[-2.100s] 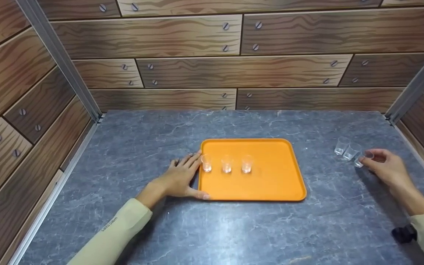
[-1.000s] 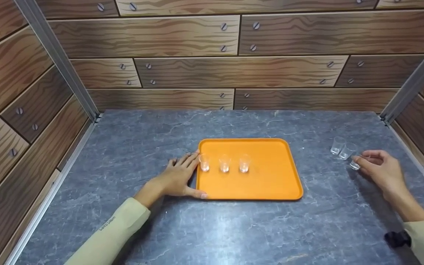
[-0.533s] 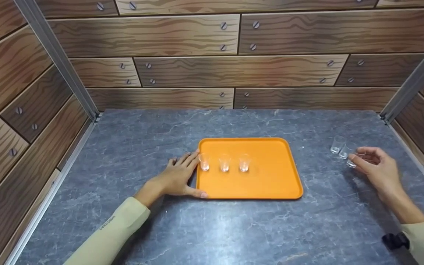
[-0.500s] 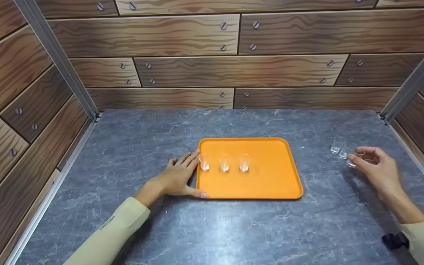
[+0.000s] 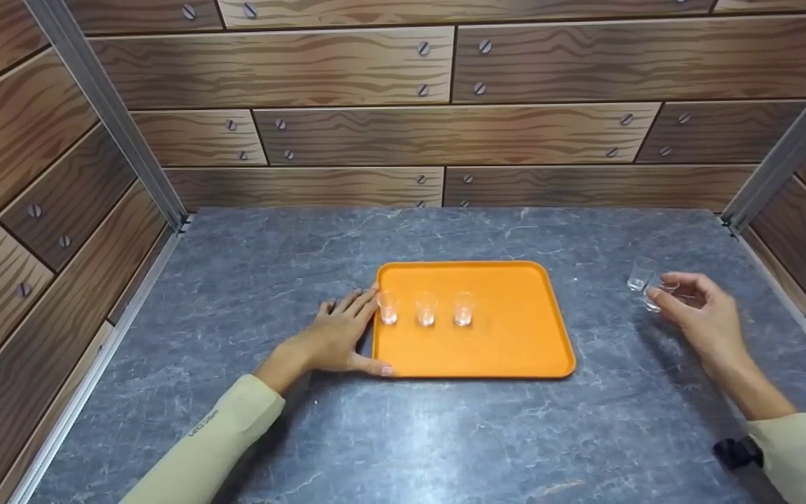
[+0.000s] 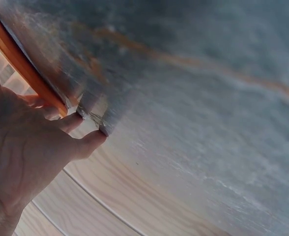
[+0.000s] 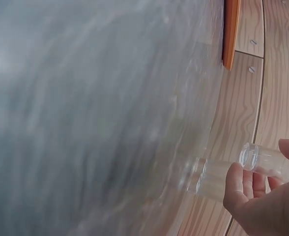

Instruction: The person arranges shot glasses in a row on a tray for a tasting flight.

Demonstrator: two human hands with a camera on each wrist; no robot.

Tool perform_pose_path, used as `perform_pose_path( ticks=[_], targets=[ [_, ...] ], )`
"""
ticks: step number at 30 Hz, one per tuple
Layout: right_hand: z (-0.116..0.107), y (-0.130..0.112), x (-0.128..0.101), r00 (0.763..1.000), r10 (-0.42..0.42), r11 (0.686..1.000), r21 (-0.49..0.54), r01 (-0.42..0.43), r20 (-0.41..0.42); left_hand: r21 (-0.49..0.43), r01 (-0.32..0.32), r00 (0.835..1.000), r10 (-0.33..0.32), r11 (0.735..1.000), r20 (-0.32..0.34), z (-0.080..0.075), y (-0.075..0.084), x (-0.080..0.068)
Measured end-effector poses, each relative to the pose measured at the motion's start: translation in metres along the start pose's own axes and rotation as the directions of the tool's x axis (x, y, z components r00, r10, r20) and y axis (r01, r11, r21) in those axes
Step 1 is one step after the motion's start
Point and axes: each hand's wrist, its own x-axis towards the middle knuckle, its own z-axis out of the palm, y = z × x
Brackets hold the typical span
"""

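Note:
My right hand (image 5: 707, 315) pinches a small clear shot glass (image 7: 265, 160) between thumb and fingers; in the right wrist view its base shows raised off the tabletop. Just beyond, another shot glass (image 5: 639, 275) stands on the table, and the held one overlaps a further glass in the head view. My left hand (image 5: 336, 336) rests with spread fingers along the left edge of an orange tray (image 5: 515, 350), its thumb at the near left corner. Three clear shot glasses stand in a row on the tray: left (image 5: 388, 309), middle (image 5: 426, 310) and right (image 5: 463, 310).
The table (image 5: 270, 434) has a grey-blue marbled top. Wood-patterned walls (image 5: 347, 133) close it in at the back and both sides, with metal posts (image 5: 116, 112) at the corners. A dark band (image 5: 737, 453) sits by the right sleeve.
My right hand has taken the nearest glass of the right-hand group and shifted left and slightly away with it. The left hand, the tray and its glasses stay in place.

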Motion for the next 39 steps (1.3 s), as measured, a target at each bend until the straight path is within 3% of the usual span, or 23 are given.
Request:
perform_pose_path(
  ticks=[5,8,20,28,39],
  targets=[
    [0.01,-0.002,-0.001,1.0,-0.022,0.977,-0.212,0.02,-0.009,-0.003,0.0,1.0,0.0,1.0,0.006,0.0,0.001,0.0],
    [0.017,-0.004,-0.002,1.0,-0.027,0.964,-0.266,0.028,0.004,-0.01,0.0,1.0,0.0,1.0,0.0,0.0,0.001,0.0],
    [0.04,-0.008,-0.006,0.998,-0.067,0.947,-0.315,0.065,0.006,-0.031,0.005,1.0,-0.005,0.999,0.0,0.0,0.001,0.001],
    [0.052,-0.009,-0.009,0.998,-0.066,0.961,-0.268,0.07,0.023,-0.03,0.004,1.0,-0.004,1.0,0.0,-0.001,0.002,-0.001],
    [0.071,-0.009,-0.007,0.988,-0.122,0.965,-0.221,0.14,0.093,-0.024,0.008,1.0,-0.008,1.0,-0.003,-0.001,0.001,0.0]
  ],
)
